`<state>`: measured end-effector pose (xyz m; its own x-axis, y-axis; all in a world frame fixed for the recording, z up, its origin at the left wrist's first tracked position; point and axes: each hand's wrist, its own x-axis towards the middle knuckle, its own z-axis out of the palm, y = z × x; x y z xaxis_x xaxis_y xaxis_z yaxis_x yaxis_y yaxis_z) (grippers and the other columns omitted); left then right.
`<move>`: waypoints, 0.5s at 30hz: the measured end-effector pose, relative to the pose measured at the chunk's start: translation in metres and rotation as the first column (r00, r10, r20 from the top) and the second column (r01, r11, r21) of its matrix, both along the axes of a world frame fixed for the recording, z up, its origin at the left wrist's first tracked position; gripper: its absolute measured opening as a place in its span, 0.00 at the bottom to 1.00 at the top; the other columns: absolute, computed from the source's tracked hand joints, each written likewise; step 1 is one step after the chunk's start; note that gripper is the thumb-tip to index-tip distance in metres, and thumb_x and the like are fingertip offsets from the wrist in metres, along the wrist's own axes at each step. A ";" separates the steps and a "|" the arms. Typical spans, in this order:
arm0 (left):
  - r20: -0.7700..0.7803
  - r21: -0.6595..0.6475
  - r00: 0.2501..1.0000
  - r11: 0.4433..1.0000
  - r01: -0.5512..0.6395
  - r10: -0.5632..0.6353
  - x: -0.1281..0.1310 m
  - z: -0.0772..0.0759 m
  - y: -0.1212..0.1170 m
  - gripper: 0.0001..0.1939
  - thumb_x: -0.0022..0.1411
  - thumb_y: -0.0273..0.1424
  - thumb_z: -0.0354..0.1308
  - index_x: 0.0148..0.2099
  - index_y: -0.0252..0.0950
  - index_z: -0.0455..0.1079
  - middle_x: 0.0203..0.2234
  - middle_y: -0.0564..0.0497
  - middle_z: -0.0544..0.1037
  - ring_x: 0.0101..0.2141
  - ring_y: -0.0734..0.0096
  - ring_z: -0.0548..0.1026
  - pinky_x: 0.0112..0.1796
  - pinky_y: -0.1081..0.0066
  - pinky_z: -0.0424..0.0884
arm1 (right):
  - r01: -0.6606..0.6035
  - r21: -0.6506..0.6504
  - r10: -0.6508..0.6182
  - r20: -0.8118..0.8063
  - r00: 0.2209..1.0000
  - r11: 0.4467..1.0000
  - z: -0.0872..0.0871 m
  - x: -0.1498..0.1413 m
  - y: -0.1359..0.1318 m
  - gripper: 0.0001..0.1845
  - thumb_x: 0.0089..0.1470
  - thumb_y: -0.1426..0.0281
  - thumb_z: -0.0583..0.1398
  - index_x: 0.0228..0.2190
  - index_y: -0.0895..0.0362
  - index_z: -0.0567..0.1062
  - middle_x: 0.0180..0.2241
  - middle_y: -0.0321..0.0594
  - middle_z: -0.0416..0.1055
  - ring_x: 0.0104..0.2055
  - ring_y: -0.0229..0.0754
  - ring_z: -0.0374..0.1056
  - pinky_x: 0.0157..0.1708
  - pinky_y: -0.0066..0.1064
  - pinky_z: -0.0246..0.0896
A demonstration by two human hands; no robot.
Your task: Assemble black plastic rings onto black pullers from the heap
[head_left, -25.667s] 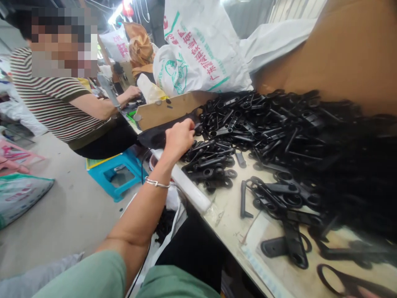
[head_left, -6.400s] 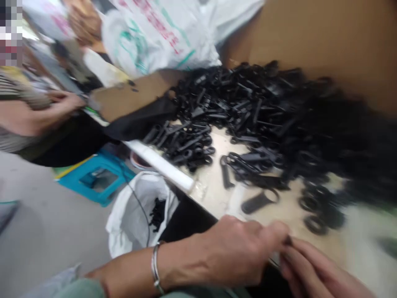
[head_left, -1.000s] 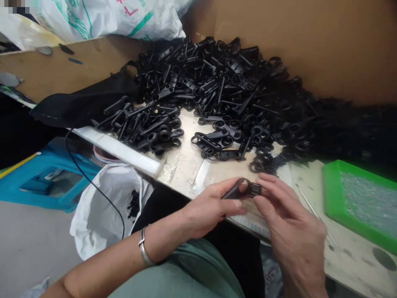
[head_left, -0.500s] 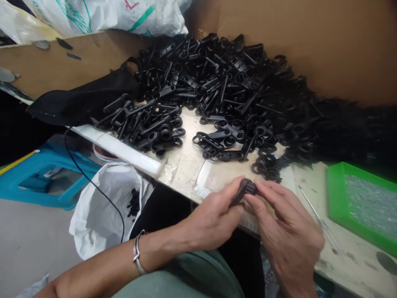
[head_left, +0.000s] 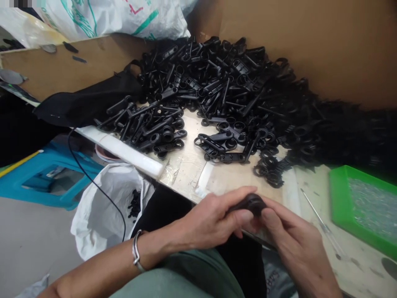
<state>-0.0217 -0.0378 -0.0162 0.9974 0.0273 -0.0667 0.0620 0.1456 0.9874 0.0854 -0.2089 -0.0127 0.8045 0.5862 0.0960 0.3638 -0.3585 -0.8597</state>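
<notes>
Between my two hands is a black plastic part [head_left: 254, 203] with a rounded end, held just above the table's front edge. My left hand [head_left: 214, 217] is closed round its narrower side, the thumb lying along it. The fingertips of my right hand [head_left: 293, 231] pinch the rounded end. My fingers cover much of the part. Beyond my hands, a large heap of similar black plastic parts [head_left: 217, 78] covers the table, with ring-shaped pieces [head_left: 269, 170] at its near right side.
A green tray [head_left: 340, 198] of small clear pieces stands at the right, beside a thin screwdriver-like tool [head_left: 319, 217]. Below the table at left are a white sack [head_left: 93, 215] with black bits inside, a black cable [head_left: 93, 178] and a blue stool [head_left: 18, 182].
Both hands have lowered slightly with the black part and turned it, so its rounded end shows from another side. My right thumb has moved onto that end. The view has shifted a little.
</notes>
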 end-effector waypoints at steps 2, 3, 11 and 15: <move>0.025 0.046 0.999 0.999 0.019 -0.020 -0.003 0.001 -0.001 0.25 0.71 0.37 0.54 0.68 0.43 0.61 0.35 0.51 0.79 0.31 0.75 0.75 0.37 0.72 0.76 | -0.042 -0.022 0.041 -0.056 0.998 0.999 0.001 -0.007 0.003 0.19 0.59 0.50 0.61 0.36 0.52 0.84 0.18 0.33 0.73 0.18 0.39 0.70 0.19 0.24 0.68; 0.035 0.063 0.999 0.998 -0.007 0.005 -0.004 0.001 -0.002 0.23 0.72 0.37 0.53 0.66 0.42 0.64 0.33 0.52 0.79 0.30 0.75 0.75 0.36 0.73 0.75 | -0.031 -0.026 0.029 -0.047 0.998 0.999 0.000 -0.011 0.006 0.19 0.60 0.51 0.61 0.33 0.51 0.83 0.16 0.32 0.70 0.17 0.38 0.67 0.18 0.24 0.66; 0.389 0.599 0.891 0.671 -0.437 0.233 -0.002 -0.008 0.004 0.20 0.73 0.32 0.49 0.62 0.30 0.66 0.24 0.54 0.77 0.20 0.77 0.69 0.23 0.76 0.66 | -0.073 -0.074 0.072 -0.024 0.997 0.995 0.006 -0.009 0.037 0.28 0.63 0.50 0.55 0.18 0.52 0.71 0.12 0.32 0.64 0.13 0.36 0.60 0.14 0.27 0.56; 0.675 0.654 0.690 0.220 -0.724 0.263 -0.011 0.018 0.062 0.20 0.71 0.25 0.52 0.63 0.36 0.67 0.33 0.53 0.82 0.22 0.79 0.73 0.25 0.77 0.69 | 0.017 -0.181 0.022 0.211 0.977 0.983 0.014 0.042 0.040 0.18 0.60 0.52 0.59 0.36 0.52 0.81 0.24 0.35 0.76 0.21 0.41 0.70 0.25 0.31 0.64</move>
<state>-0.0331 0.0243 0.0015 0.6665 0.3312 0.6679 -0.0393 -0.8791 0.4751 0.1277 -0.1690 0.0017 0.7757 0.6115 0.1563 0.5316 -0.4994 -0.6841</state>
